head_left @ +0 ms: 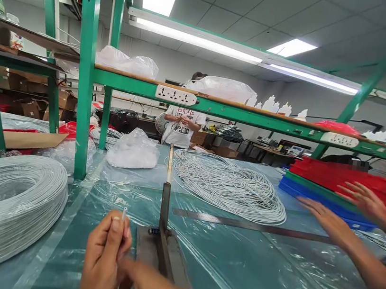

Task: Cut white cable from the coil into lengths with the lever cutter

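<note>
My left hand (106, 249) is closed in a pinch around a thin white cable (124, 212), whose cut end sticks up above the thumb. Close beside it, my right hand (151, 284) reaches across from the right; it is smeared by motion and its fingertips are hidden behind the left hand. Just beyond both hands stands a metal hand-lever tool (165, 207), its lever raised and its base (145, 245) flat on the table. A steel ruler (225, 221) lies crosswise to the right of the lever.
A large coil of white cable (41, 204) sits at the left, a looser pile of cable (230, 188) behind the ruler. Another person's two hands (329, 221) reach in from the right near stacked red and blue bins (324, 206). A green post (83, 100) rises at the left.
</note>
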{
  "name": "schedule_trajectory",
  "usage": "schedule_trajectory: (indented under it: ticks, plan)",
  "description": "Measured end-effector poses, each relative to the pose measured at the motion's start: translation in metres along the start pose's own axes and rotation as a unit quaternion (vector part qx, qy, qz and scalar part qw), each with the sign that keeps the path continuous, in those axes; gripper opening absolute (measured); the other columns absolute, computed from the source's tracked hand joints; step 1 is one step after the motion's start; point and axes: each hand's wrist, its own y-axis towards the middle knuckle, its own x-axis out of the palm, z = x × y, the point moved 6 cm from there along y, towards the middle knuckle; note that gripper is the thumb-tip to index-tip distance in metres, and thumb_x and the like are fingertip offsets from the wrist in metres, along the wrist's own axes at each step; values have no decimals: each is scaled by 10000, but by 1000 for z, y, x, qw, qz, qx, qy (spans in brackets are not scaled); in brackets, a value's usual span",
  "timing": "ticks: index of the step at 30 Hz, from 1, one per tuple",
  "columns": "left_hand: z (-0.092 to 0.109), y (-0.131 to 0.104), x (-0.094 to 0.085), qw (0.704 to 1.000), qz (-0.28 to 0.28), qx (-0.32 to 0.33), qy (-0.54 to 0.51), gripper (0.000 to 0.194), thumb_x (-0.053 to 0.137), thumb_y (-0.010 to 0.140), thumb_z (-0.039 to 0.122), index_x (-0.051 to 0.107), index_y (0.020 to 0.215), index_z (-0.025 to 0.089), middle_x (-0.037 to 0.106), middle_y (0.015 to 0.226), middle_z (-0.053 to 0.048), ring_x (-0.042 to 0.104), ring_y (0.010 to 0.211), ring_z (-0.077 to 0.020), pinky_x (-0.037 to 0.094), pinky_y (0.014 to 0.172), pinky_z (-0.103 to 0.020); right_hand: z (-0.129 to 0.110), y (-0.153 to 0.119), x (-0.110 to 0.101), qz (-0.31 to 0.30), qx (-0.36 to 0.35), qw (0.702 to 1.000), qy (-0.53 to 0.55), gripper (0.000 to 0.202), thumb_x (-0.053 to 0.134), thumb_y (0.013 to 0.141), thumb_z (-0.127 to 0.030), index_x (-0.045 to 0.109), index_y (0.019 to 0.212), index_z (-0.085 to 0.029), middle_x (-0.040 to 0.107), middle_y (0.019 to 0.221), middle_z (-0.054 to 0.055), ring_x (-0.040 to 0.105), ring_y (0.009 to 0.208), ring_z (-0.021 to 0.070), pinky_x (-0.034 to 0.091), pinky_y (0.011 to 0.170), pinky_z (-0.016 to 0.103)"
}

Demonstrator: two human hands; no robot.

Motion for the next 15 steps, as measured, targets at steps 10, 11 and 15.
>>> schedule_trajectory:
  ticks: [10,11,15]
  plan:
    - [5,-25,38,911,-239,66,330,535,563,805,397,420,1313,302,623,1153,-51,584,1040,-207,481,792,-243,-6,-66,-53,325,-65,908,257,488,484,759,-646,487,666,-166,470,452,-32,380,354,64,316,394,187]
    - [-4,-29,35,871,-296,74,384,612,585,787,379,360,1351,301,639,1129,-53,615,986,-214,495,755,-246,-7,-85,-76,376,-81,883,270,450,514,769,-605,477,658,-171,459,433,-43,361,341,56,318,396,183]
    - [-47,-41,3,719,-393,52,571,575,554,730,157,467,1282,293,716,800,-20,670,688,-226,477,583,-239,11,-179,-171,573,-108,749,314,343,599,771,-451,433,622,-190,324,395,-84,280,328,42,317,407,181]
